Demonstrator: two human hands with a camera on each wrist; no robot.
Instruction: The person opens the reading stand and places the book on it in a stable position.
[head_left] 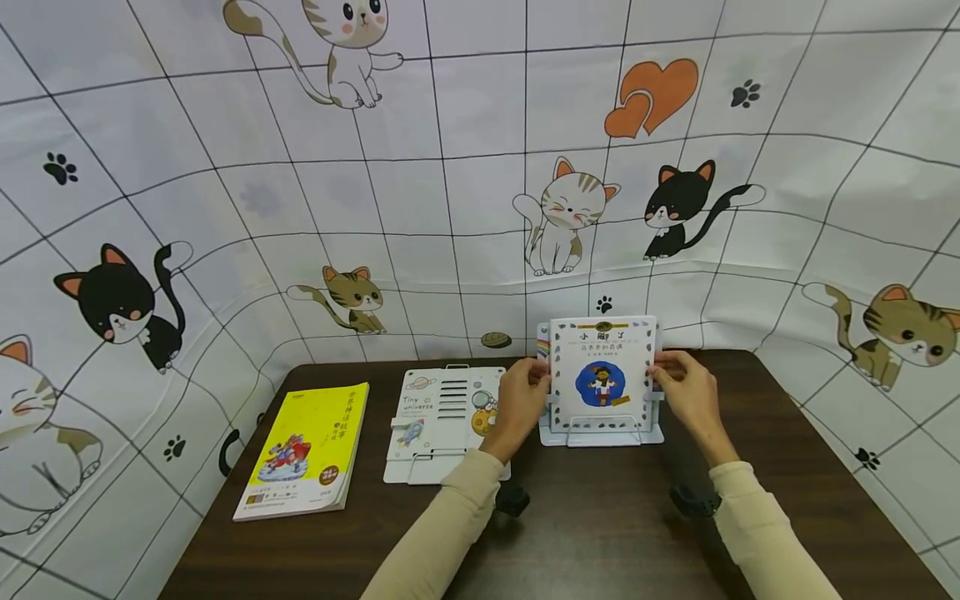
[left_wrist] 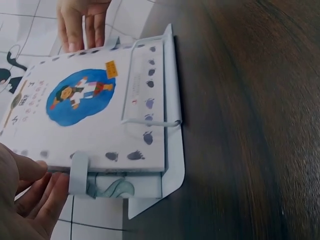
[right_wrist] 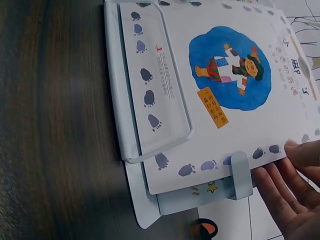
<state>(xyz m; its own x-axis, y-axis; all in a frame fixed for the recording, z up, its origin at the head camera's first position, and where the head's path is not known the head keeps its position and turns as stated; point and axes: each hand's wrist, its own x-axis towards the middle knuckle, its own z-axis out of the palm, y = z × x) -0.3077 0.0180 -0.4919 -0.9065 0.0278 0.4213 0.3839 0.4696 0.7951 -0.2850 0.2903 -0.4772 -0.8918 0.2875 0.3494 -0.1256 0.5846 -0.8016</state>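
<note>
A white picture book [head_left: 602, 350] with a blue oval and footprint border stands tilted back on a pale book stand [head_left: 555, 438]. A wire holder [left_wrist: 176, 123] crosses its lower front, and side clips [right_wrist: 241, 175] hook over its edges. My left hand [head_left: 522, 406] grips the left edge, thumb in front and fingers curled behind, as the left wrist view shows. On the opposite edge, my right hand [head_left: 688, 400] pinches the book, its thumb on the cover and fingers behind [right_wrist: 295, 190].
Left of the hands lies a second book stand [head_left: 442, 425] with a "Tiny universe" print. Farther left, a thick yellow book [head_left: 311, 450] lies on the dark wooden table [head_left: 585, 533]. A white cat-patterned sheet [head_left: 480, 200] rises behind the table.
</note>
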